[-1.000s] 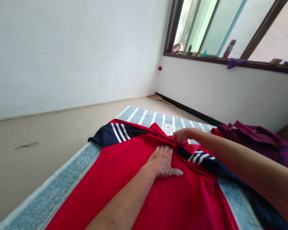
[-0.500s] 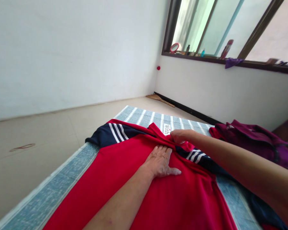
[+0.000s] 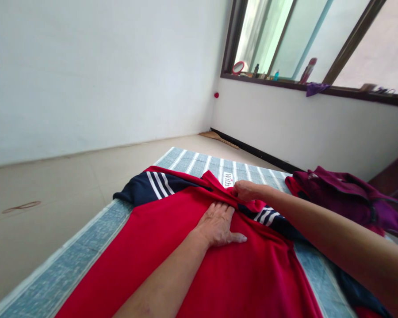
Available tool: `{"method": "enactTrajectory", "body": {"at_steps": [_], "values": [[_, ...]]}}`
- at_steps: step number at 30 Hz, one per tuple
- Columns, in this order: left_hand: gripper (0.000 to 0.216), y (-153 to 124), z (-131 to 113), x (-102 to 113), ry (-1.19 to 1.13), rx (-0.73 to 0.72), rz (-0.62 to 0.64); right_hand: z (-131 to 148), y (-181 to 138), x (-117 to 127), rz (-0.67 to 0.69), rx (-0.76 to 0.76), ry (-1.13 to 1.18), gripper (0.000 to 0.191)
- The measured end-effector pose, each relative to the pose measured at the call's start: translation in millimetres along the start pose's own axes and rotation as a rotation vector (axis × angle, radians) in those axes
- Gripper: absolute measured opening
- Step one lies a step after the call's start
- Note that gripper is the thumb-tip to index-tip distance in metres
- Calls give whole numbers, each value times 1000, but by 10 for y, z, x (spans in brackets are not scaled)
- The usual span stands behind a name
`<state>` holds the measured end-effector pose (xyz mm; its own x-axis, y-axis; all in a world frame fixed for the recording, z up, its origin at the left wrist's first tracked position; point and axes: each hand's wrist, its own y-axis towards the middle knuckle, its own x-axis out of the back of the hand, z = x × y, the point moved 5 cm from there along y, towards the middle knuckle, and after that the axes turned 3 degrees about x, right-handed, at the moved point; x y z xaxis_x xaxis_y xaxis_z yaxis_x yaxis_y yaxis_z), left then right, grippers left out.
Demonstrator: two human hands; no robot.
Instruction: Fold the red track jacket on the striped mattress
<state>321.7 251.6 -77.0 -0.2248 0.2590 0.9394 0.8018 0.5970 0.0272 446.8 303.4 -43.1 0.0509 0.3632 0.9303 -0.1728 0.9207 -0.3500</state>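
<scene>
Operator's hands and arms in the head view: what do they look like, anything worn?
Left hand and right hand are ungloved. Left forearm and right forearm are bare: no sleeve, watch or bracelet in frame. No ring shows on the left; right fingers are partly hidden, can't tell.

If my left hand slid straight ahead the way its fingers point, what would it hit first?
Your left hand would likely meet the red collar first, though depth among the folds is unclear.

Left hand [image 3: 215, 223] pressed flat, thumb [image 3: 238, 237] spread wide, right hand [image 3: 247, 191] curled tight, forearms [image 3: 172, 269] stretched forward
</scene>
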Motion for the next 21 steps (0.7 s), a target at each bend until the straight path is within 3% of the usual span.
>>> {"method": "enactTrajectory", "body": {"at_steps": [3, 6, 8, 11, 15, 21], "values": [[88, -3, -15, 12, 6, -15, -11, -135, -108, 112, -200, -44, 76, 14], [91, -2, -18, 3, 10, -8, 2, -380, -292, 212, -430, -136, 138, 31], [92, -2, -16, -4, 15, 4, 12, -543, -419, 190, -479, -196, 169, 34], [92, -6, -22, 2, 28, 8, 15, -663, -540, 27, -379, -198, 225, 22], [91, -5, -36, 23, 42, 6, 15, -614, -574, -156, -241, -115, 259, 15], [90, 7, -35, 22, 51, 19, 32, -572, -474, -157, -167, -143, 182, 11]]}}
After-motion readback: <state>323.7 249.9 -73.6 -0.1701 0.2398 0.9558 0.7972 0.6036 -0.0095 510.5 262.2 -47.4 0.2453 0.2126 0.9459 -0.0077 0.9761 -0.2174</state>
